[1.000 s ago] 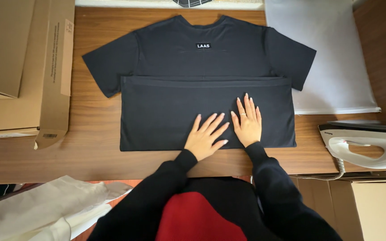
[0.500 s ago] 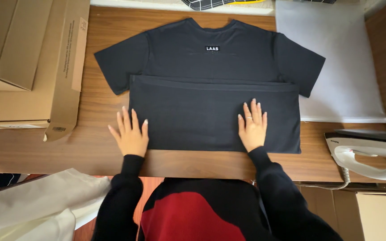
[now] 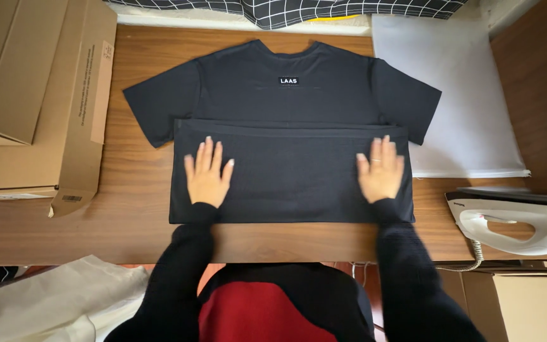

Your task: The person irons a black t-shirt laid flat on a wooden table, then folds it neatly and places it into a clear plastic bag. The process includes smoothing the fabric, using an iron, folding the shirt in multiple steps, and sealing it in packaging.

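A dark navy T-shirt (image 3: 286, 101) lies flat on the wooden table (image 3: 134, 171), back side up, a small label below the collar. Its lower half is folded up into a band (image 3: 289, 174) across the middle. My left hand (image 3: 207, 172) presses flat on the band's left part, fingers spread. My right hand (image 3: 381, 171) rests flat near the band's right edge, a ring on one finger. Neither hand grips anything. Both arms wear black sleeves.
Flat cardboard boxes (image 3: 30, 95) are stacked at the table's left. A white sheet (image 3: 457, 95) lies to the right of the shirt. A white clothes iron (image 3: 517, 221) sits at the right edge. Pale fabric (image 3: 52, 304) lies below the table at lower left.
My hands slid apart along the folded band, the left one going from beside the right hand to the left end, the right one moving further right. The view shifted slightly.
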